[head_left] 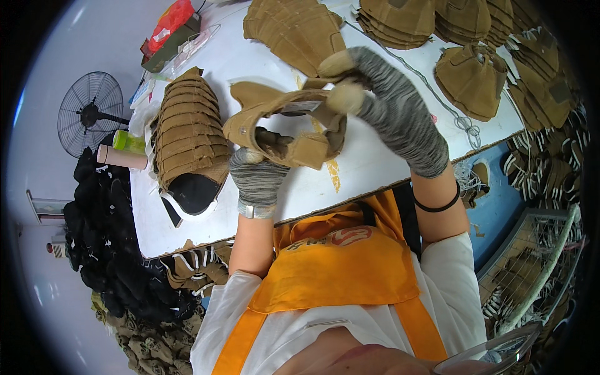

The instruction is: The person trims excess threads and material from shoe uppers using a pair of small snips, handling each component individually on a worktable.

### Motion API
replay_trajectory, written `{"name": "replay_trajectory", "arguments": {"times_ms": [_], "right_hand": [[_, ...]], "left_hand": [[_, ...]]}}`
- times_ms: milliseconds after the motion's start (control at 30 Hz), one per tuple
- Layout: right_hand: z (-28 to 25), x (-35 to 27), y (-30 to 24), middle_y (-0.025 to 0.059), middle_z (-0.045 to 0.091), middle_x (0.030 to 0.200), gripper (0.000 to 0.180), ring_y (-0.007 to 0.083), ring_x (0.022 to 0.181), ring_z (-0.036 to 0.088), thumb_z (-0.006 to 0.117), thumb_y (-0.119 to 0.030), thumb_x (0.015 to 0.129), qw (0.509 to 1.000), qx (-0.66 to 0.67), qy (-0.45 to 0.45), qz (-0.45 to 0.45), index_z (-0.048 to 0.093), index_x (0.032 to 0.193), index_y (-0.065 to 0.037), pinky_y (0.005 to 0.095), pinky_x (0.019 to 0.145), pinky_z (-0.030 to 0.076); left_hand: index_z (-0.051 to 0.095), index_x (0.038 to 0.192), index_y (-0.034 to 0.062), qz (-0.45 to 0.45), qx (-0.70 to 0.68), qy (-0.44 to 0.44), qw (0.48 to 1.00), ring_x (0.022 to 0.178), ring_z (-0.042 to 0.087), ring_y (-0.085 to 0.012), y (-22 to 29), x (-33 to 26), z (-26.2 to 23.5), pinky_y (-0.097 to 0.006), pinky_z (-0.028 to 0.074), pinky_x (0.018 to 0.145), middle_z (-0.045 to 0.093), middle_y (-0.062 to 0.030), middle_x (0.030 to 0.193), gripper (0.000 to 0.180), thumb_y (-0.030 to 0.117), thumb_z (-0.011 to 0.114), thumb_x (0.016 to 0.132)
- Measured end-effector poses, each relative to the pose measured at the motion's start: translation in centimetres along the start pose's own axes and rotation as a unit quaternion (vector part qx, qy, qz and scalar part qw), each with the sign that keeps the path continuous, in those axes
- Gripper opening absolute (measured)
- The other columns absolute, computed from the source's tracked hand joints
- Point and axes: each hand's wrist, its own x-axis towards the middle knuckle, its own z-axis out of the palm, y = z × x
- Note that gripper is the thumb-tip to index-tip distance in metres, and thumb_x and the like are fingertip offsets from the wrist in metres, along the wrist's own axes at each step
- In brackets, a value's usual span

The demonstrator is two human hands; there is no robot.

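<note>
While both gloved hands hold it up at the middle of the frame, the tan suede shoe upper (284, 125) looks light, soft and floppy. The left hand (256, 175) clenches its lower edge; the right hand (387, 106) pinches the top rim. Gripping at the stitched edges seems soundest. Stacked tan uppers (187, 131) lie at left on the white table (375, 156).

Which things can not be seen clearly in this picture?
Head view:
- Left hand: fingertips hidden inside the tan shoe upper.
- Right hand: palm faces away; grip under the upper unseen.
- Label inside the upper: too small to tell.
- Wire basket: cut off by the dark rim.
- Stacks at the top: cut off by the edge.
</note>
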Motion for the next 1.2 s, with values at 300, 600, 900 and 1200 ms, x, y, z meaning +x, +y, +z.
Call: {"name": "replay_trajectory", "arguments": {"times_ms": [300,600,900,1200], "right_hand": [[0.2,-0.2,0.1,0.0077,0.066,0.089,0.018,0.0178,0.077,0.063,0.061,-0.017,0.087,0.980,0.093,-0.060,0.166,0.067,0.102,-0.008,0.0277,0.071,0.052],[-0.2,-0.4,-0.1,0.0068,0.066,0.092,0.017,0.0197,0.081,0.063,0.060,-0.013,0.087,0.985,0.026,-0.012,0.169,0.067,0.101,-0.008,0.0275,0.078,0.051],[-0.8,-1.8,2.3,0.0050,0.063,0.085,0.017,0.0157,0.078,0.059,0.065,-0.020,0.087,0.992,-0.111,0.059,0.012,0.066,0.092,-0.004,0.0275,0.073,0.048],[-0.2,-3.2,1.9,0.0056,0.062,0.088,0.014,0.0144,0.076,0.057,0.064,-0.014,0.087,0.993,-0.014,0.116,0.013,0.064,0.092,0.000,0.0267,0.071,0.047]], "left_hand": [[0.051,0.118,-0.0038,-0.014,-0.407,-0.151,0.901,0.094,0.061,-0.0284,-0.6,-0.4,-0.1,-0.047,0.054,0.078,0.060,-0.0171,0.105,0.041,0.020,0.057,0.086],[0.045,0.129,-0.0018,-0.049,-0.360,-0.103,0.926,0.109,0.057,-0.0271,0.0,0.1,-0.7,-0.042,0.049,0.091,0.057,-0.0123,0.121,0.069,0.016,0.076,0.070],[0.040,0.134,0.0021,-0.021,-0.187,-0.103,0.977,0.119,0.047,-0.0250,2.1,1.0,-1.6,-0.039,0.038,0.102,0.047,-0.0099,0.132,0.085,0.052,0.073,0.073],[0.050,0.127,-0.0004,0.029,-0.008,-0.082,0.996,0.104,0.055,-0.0163,3.2,0.1,0.0,-0.030,0.043,0.094,0.058,-0.0086,0.119,0.066,0.035,0.075,0.077]]}}
